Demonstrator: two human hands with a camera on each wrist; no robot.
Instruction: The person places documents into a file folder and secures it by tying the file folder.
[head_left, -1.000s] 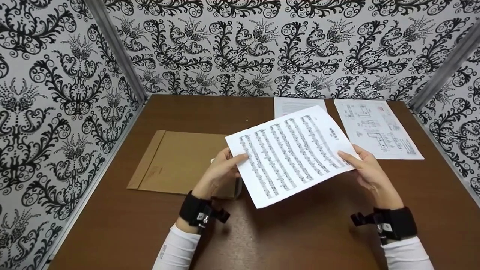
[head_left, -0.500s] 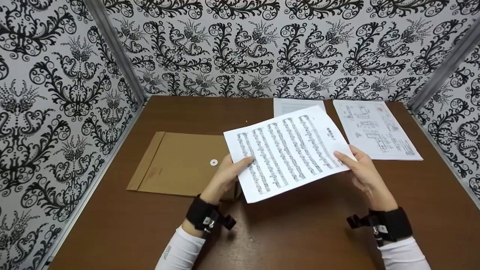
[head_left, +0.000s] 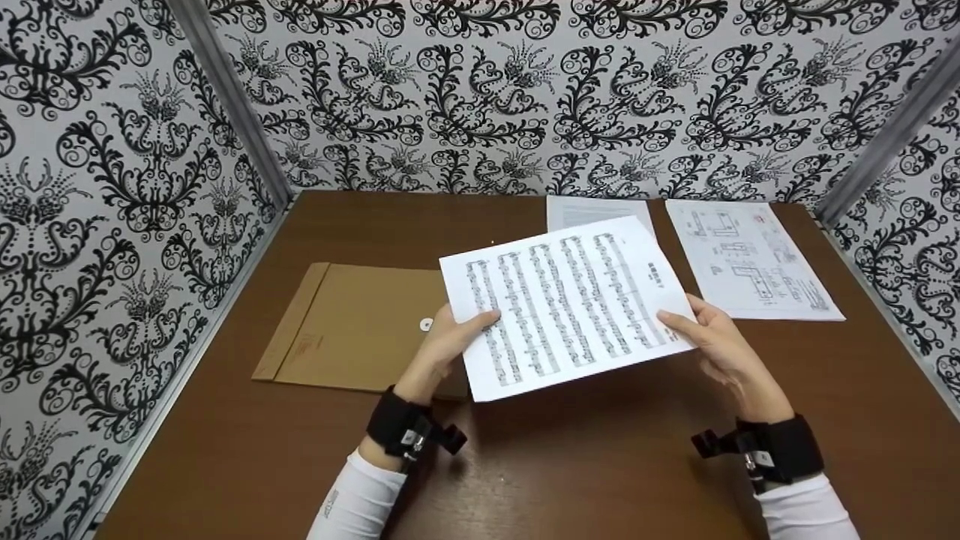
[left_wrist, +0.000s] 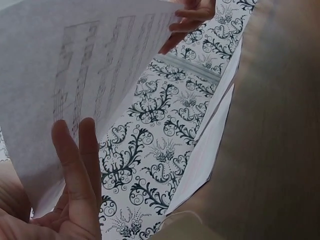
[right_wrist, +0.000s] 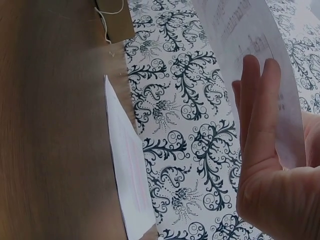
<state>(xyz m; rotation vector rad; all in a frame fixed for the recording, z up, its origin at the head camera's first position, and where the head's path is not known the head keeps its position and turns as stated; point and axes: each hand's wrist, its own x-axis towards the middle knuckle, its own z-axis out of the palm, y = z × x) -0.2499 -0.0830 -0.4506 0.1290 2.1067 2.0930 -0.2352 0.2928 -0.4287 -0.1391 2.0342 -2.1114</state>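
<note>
A white page of sheet music (head_left: 559, 300) is held up above the table, tilted, its staves running lengthwise across it. My left hand (head_left: 450, 341) pinches its left edge, thumb on the printed face; in the left wrist view two fingers (left_wrist: 75, 165) of that hand lie against the back. At the right edge my right hand (head_left: 724, 341) grips the page the same way, and the right wrist view has its fingers (right_wrist: 260, 110) behind the paper (right_wrist: 290, 115). A brown kraft envelope (head_left: 367, 322) with a white button lies flat behind the left hand, partly covered.
At the back right lie sheets with technical drawings (head_left: 750, 262). Beside them a sheet of printed text (head_left: 592, 210) is partly hidden by the music. Patterned walls (head_left: 480, 97) close off the back and sides of the brown table (head_left: 585, 465).
Both hands have shifted the sheet music slightly left and turned it a little, so its lower left corner moves left. The envelope and the other papers stay in place.
</note>
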